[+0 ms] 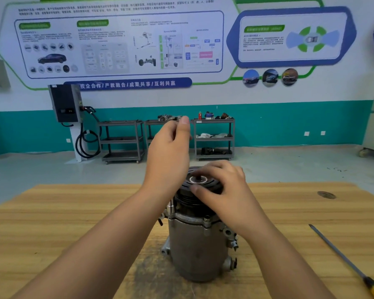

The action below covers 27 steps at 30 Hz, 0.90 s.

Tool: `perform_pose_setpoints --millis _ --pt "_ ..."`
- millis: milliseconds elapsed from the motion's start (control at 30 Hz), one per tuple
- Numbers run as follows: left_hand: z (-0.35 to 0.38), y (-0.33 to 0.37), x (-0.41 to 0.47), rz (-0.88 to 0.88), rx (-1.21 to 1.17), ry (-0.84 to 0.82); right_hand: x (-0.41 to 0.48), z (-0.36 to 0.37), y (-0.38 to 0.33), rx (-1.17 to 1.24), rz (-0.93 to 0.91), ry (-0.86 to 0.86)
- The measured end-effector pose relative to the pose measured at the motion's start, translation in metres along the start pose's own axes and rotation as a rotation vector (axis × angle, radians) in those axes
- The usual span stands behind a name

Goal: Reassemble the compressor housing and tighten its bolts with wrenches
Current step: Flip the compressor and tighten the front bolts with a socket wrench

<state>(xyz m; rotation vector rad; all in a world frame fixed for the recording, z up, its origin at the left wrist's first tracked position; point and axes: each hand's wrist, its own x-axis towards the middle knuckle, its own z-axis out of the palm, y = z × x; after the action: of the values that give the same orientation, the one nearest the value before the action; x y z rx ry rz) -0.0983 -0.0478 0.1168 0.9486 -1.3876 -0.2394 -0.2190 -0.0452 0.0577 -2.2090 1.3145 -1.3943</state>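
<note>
- Compressor housing point(198, 251): dull silver-grey.
- Pulley point(187, 198): black, silver centre.
- Table point(63, 212): pale yellow-brown wood grain.
- Screwdriver point(343, 258): grey shaft, yellow-and-black handle.
- Wall point(289, 126): white above a teal band.

Before you: a wall point(289, 124), white above a teal lower band, carrying a large printed display board point(117, 42) and a dark wall-mounted charging unit point(65, 103) with a looped black cable. Along its foot, three grey shelf carts point(122, 139) stand on a pale grey floor point(41, 169). Nearest you, a wood-grain tabletop point(52, 212).
</note>
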Motion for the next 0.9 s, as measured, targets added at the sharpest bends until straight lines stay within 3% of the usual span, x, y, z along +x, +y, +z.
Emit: perform_pose_setpoints --millis 133,267,500,900 --pt "0.001 -0.001 0.000 -0.001 -0.030 -0.009 -0.001 0.001 0.005 -0.046 0.050 0.040" --pt "-0.001 0.004 0.007 -0.117 -0.133 -0.071 -0.001 0.003 0.010 -0.022 0.133 -0.082" --pt "0.001 0.007 0.008 -0.128 -0.262 -0.086 0.001 0.004 0.020 0.050 0.085 -0.119" --pt "-0.019 -0.007 0.020 -0.196 -0.493 -0.419 0.000 0.005 0.031 0.189 -0.010 -0.066"
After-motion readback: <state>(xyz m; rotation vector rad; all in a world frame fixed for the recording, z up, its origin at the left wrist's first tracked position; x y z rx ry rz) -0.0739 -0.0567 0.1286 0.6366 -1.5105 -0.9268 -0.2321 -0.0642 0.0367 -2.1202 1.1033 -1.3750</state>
